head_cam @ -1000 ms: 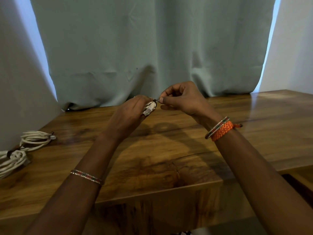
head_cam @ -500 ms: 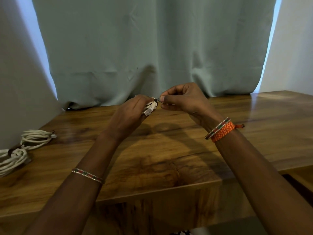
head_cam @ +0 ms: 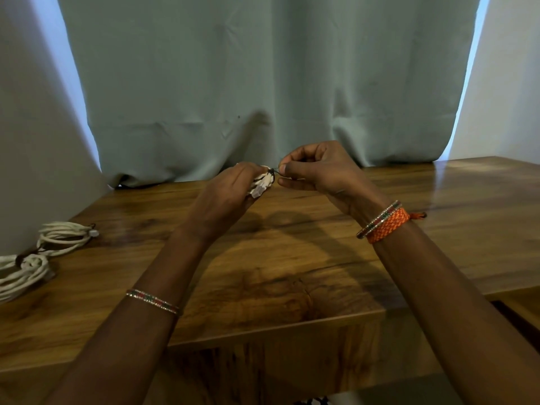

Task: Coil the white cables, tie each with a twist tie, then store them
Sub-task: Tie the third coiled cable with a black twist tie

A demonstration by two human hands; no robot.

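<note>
My left hand (head_cam: 230,194) grips a small coiled white cable (head_cam: 262,185) above the middle of the wooden table (head_cam: 292,258); most of the coil is hidden in the fist. A thin dark twist tie (head_cam: 274,171) wraps the coil's top, and my right hand (head_cam: 318,169) pinches its end between thumb and fingertips, just right of the coil. Two other white cable coils lie at the table's left edge, the farther coil (head_cam: 65,236) and the nearer coil (head_cam: 22,273), each bound with a dark tie.
A grey-green curtain (head_cam: 263,83) hangs right behind the table's far edge. A lower wooden surface with a dark gap (head_cam: 517,317) sits at the near right. I wear bracelets on both wrists.
My right hand's fingers have shifted slightly at the twist tie's end. The coil and my left hand stay in place.
</note>
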